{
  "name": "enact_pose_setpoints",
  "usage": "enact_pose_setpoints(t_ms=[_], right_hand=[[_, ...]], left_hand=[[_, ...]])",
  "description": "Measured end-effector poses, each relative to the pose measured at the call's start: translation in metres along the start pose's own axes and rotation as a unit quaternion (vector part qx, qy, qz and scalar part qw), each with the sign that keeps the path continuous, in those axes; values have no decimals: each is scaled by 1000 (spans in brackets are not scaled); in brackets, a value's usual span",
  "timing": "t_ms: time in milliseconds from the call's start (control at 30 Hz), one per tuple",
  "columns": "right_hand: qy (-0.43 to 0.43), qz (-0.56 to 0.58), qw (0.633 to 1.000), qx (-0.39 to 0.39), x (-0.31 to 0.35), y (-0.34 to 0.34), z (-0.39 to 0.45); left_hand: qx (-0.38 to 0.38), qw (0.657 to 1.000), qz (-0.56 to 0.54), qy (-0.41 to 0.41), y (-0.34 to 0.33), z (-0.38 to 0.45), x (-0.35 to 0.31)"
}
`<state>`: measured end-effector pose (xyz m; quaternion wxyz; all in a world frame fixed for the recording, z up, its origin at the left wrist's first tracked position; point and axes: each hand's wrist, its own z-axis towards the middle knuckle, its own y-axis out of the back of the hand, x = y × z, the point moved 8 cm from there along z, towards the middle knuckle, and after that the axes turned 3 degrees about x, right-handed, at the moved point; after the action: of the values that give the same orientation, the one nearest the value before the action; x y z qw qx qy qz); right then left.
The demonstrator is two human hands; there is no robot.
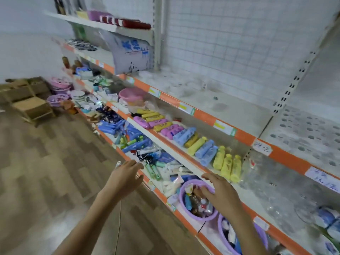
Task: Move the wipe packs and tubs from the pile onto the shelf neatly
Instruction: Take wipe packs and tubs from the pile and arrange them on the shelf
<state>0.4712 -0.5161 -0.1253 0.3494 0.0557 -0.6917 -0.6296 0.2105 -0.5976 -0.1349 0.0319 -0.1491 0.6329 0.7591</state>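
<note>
Left to right. Left hand (123, 178) at about seven o'clock in the frame, fingers extended and loosely spread, empty, hovering just off the orange front edge of the lowest shelf (160, 195), touching nothing that can be made out. Beyond it, toward eleven o'clock, a loose pile of tubes and small packs (147, 153) on that lowest shelf, mixed blue, green and white; whether any are wipe packs cannot be told through the blur. At five o'clock, a lilac tub (197, 216) full of small sachets and bottles, and a second lilac tub (225, 234) just below it, partly hidden by the forearm. Right hand (219, 192) spread flat and relaxed over the first tub's far rim, gripping nothing; contact with the rim or contents likely but not certain. One tier up, a row of pink, yellow and blue packs and bottles (185, 135) lying side by side, already fairly neat. Far right, at four o'clock, blue-and-white soft packs (326, 218) on the dusty middle shelf (257, 205). Judging by looks: tubs thin plastic, light but flexing, prone to spilling if tipped, best taken by opposite sides of the rim with both hands; soft packs squashy, slick film, best held flat across the broad faces rather than pinched at a corner.
</note>
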Motion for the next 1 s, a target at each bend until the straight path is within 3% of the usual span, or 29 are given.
enact_pose_setpoints(t_ms=[300, 500, 767, 1000], right_hand=[[35, 40, 999, -7, 104, -39, 136], [22, 84, 996, -4, 132, -62, 203], [-15, 119, 993, -9, 112, -58, 279], [-15, 162, 983, -85, 76, -11, 378]], left_hand=[[-61, 998, -14, 29, 54, 44, 147], [-43, 998, -27, 27, 61, 96, 215], [-31, 998, -62, 0, 47, 186, 243], [-24, 995, -87, -52, 32, 310, 239]])
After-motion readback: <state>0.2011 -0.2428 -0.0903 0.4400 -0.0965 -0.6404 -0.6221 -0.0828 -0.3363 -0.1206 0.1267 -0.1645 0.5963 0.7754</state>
